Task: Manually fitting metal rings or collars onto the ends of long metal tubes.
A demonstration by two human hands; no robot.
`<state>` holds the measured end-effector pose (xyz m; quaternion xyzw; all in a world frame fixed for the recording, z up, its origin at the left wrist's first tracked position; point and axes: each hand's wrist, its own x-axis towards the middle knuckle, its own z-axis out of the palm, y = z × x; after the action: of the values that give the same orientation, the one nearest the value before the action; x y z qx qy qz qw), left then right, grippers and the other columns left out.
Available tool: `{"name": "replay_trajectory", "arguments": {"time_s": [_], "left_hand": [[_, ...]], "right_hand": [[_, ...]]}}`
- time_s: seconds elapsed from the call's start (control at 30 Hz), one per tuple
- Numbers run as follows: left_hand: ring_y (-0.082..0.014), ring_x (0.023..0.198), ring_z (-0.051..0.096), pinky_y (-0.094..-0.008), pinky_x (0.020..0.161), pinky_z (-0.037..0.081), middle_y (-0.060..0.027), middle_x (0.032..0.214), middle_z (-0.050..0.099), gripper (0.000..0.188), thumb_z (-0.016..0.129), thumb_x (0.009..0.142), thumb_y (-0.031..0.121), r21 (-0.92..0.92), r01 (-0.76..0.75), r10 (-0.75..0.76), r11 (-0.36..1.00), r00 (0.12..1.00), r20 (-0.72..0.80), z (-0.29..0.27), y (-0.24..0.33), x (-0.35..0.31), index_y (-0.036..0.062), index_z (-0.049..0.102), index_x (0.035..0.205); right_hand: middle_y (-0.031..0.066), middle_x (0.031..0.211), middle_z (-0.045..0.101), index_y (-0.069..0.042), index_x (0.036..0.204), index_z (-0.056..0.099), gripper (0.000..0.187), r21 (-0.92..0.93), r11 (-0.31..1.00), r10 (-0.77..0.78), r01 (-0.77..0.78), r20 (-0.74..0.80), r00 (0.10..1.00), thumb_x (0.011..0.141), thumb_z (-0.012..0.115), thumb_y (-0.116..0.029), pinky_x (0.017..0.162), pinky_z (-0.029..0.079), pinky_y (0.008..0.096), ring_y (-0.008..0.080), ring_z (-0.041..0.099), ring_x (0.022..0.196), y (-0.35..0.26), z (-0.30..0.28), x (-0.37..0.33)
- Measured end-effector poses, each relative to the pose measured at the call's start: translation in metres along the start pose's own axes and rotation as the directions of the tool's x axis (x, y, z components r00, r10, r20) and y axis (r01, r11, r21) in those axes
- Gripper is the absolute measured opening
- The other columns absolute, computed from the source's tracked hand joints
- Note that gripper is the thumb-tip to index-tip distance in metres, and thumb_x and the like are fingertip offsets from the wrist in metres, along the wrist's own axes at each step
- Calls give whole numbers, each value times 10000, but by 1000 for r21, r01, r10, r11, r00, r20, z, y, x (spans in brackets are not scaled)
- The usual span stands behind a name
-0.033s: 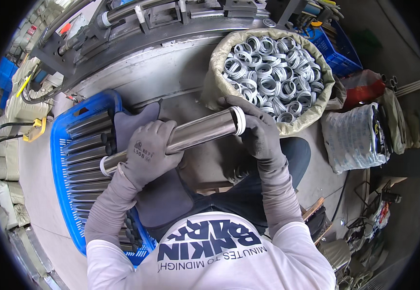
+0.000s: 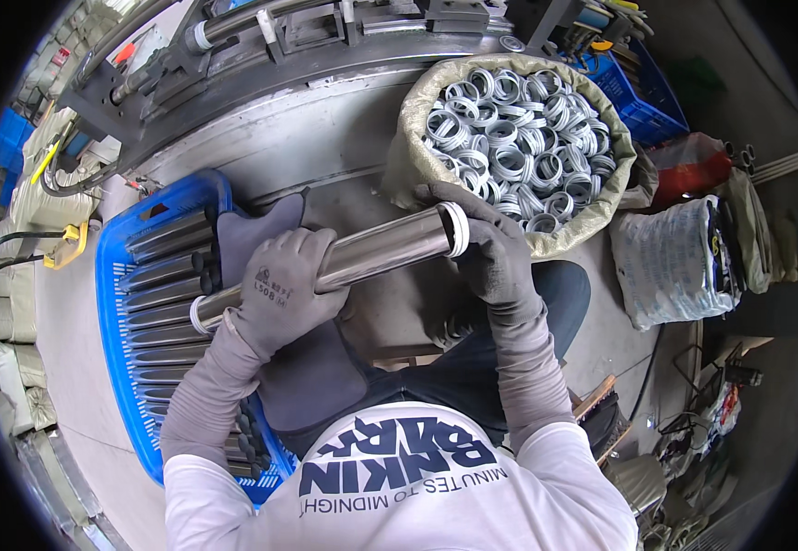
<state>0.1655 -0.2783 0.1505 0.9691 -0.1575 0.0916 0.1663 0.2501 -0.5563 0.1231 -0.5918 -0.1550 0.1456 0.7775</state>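
Observation:
My gloved left hand (image 2: 288, 280) is wrapped round a shiny metal tube (image 2: 382, 248), which slants up to the right across my lap. A white ring (image 2: 455, 230) sits at the tube's right end, and my gloved right hand (image 2: 495, 243) grips it there, with the thumb and fingers partly hidden. Another white ring (image 2: 198, 315) sits round the tube's left end, beyond my left wrist. Just past my right hand stands a woven sack (image 2: 414, 151) full of loose ring fittings (image 2: 509, 163). Left of my left hand, metal tubes (image 2: 167, 315) lie stacked in a blue basket (image 2: 109, 317).
A machine bench (image 2: 298, 83) with clamps and rods runs along the far side. Dark padding (image 2: 311, 376) lies by the basket's right side. At the right are a blue crate (image 2: 642, 101), a red bag (image 2: 693, 170) and a plastic-wrapped bundle (image 2: 670, 262).

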Motion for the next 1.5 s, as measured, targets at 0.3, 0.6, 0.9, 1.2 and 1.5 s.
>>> {"name": "replay_trajectory", "arguments": {"time_s": [0.3, 0.6, 0.9, 1.2, 1.5], "left_hand": [[-287, 933, 684, -433, 826, 523, -103, 988, 676, 509, 819, 763, 300, 43, 7, -8, 999, 1000, 13, 2, 2, -1, 71, 630, 1176], [-286, 939, 689, -428, 829, 528, -104, 991, 674, 509, 814, 773, 306, 78, 20, -23, 997, 999, 38, 6, 4, 0, 70, 625, 1183], [-284, 957, 687, -428, 850, 536, -101, 1007, 675, 511, 808, 786, 315, 85, -1, 0, 996, 1000, 15, 8, 4, -1, 74, 617, 1193], [-264, 960, 680, -420, 844, 530, -87, 987, 660, 501, 810, 790, 326, 95, -13, 10, 995, 1000, 27, 10, 5, -1, 85, 606, 1178], [-299, 990, 680, -438, 878, 532, -115, 1030, 670, 581, 818, 779, 333, 100, -17, 11, 995, 998, 65, 10, 2, 4, 48, 606, 1240]], "right_hand": [[202, 1441, 672, 41, 1329, 718, 402, -211, 923, -321, 321, 38, 946, 1080, 545, -223, 1112, 492, 337, 250, 669, 1285, 3, 10, -9], [209, 1449, 665, 38, 1355, 705, 399, -333, 878, -357, 343, 19, 934, 1048, 583, -186, 1111, 490, 334, 254, 666, 1287, 13, 10, -12], [154, 1359, 683, 19, 1431, 613, 388, -255, 957, -171, 139, -106, 980, 1066, 613, -112, 1005, 518, 294, 175, 672, 1136, 14, 22, -8], [115, 1029, 753, 52, 1158, 736, 372, -339, 912, -302, 233, -167, 939, 1115, 501, -233, 875, 520, 291, 164, 671, 932, 16, 30, 3], [73, 911, 734, 36, 1066, 750, 273, -192, 980, -116, 56, -316, 942, 1063, 545, -144, 827, 518, 293, 133, 648, 864, 29, 42, 15]]}}
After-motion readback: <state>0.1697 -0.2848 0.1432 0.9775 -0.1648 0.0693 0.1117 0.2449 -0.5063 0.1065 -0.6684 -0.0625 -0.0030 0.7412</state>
